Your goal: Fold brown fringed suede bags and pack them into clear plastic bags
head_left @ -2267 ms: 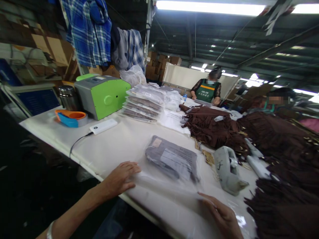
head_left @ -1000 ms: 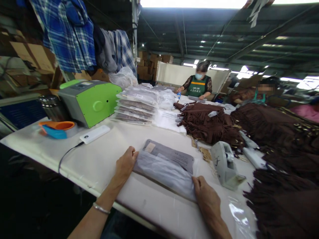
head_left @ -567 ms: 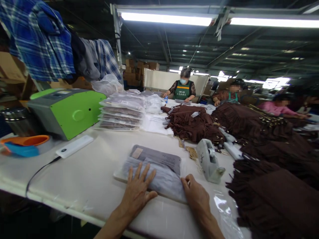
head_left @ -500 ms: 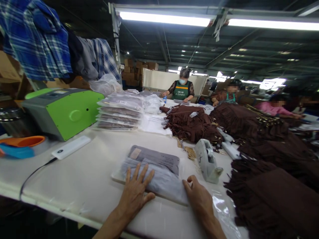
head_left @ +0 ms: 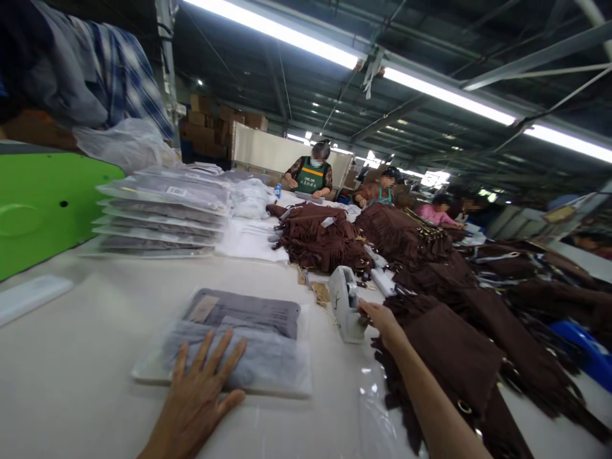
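Observation:
My left hand lies with fingers spread on the near part of a clear plastic bag, which holds a folded grey item with a tan label. To the right, my right hand is at the front end of a grey-white tape dispenser, thumb and fingers pinched together at its cutting edge. Whatever is between those fingertips is too small to make out. Tan tags lie just left of the dispenser.
A stack of bagged grey items stands back left, beside a green machine. Brown fringed bags cover the right side. Clear plastic lies near front. A person in a green apron works across the table.
My right hand has left the bag's right edge and reached forward and right to the tape dispenser. My left hand stays on the bag. The view has turned to the right.

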Demonstrator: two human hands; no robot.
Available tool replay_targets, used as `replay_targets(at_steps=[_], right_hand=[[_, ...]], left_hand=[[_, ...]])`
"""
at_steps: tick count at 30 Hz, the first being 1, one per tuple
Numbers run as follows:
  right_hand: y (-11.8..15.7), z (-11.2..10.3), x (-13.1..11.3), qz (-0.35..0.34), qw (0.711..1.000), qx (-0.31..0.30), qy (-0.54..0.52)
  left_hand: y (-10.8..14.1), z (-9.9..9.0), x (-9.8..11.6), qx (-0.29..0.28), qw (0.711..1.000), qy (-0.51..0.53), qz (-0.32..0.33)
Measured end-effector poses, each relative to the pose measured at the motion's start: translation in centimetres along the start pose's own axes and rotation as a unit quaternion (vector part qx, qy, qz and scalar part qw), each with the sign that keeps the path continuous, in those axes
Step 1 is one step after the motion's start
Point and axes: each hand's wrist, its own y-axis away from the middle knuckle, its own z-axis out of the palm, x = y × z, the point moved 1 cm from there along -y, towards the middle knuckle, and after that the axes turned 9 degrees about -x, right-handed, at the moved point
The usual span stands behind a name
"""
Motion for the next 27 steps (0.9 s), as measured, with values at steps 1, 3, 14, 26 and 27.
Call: replay_targets(at_steps=[1, 3, 14, 26, 27], right_hand=[[-0.3, 0.3, 0.0, 0.003, 1.000, -0.002, -0.020], [-0.4, 0.6, 0.0, 0.009, 0.998, -0.002, -0.062], [5.0, 0.5, 0.7, 0.009, 0.984, 0.030, -0.174], [6.7, 0.8, 0.9, -0.017, 0.987, -0.144, 0.069], [7.0, 1.7, -1.0, -0.069, 0.972, -0.197, 0.104]], left_hand=[[0.0, 0.0, 0.0, 0.001, 1.000, 0.002, -0.001], [0.0, -0.1, 0.0, 0.001, 1.000, 0.005, 0.000], [-0.1, -0.4, -0.1, -0.003, 1.000, -0.004, 0.011], [0.1, -2.0, 0.6, -0.052, 0.999, 0.005, -0.012], [0.0, -2.1, 0.7, -0.050, 0.998, 0.017, -0.018]])
